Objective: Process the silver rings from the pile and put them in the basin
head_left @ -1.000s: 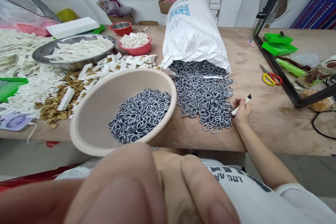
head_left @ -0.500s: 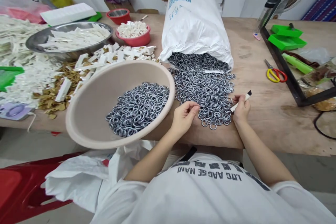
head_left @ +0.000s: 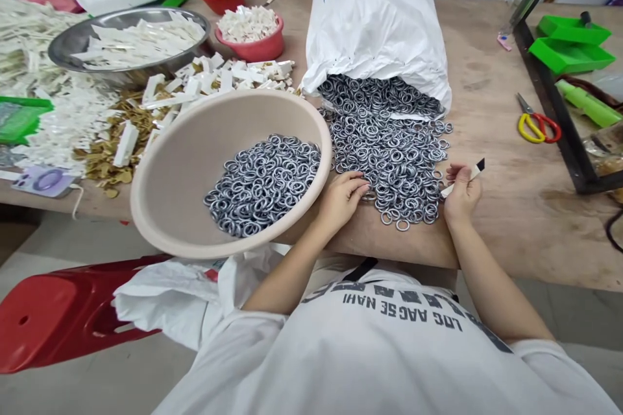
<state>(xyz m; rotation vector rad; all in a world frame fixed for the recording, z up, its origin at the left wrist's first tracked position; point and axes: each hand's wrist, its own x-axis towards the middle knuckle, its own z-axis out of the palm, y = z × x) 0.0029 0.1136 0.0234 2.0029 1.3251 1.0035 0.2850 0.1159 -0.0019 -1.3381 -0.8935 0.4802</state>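
Tabletop (head_left: 516, 227) of scuffed brown wood stands above grey floor (head_left: 87, 240). Glossy grey rings (head_left: 389, 155) heap on it; from them, a crinkled white sack (head_left: 379, 32) lies at twelve o'clock, a smooth beige tub (head_left: 168, 188) of more rings at nine. At eight, the left hand (head_left: 341, 200) curls its fingers at the heap's edge; I cannot tell whether it holds anything. At four, the right hand (head_left: 461, 198) grips a flat, dark-tipped white stick (head_left: 475, 172).

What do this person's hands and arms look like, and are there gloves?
The left hand and right hand are bare: no gloves. The forearms are uncovered too. Short, white sleeves belong to a white shirt with dark block lettering across the front.
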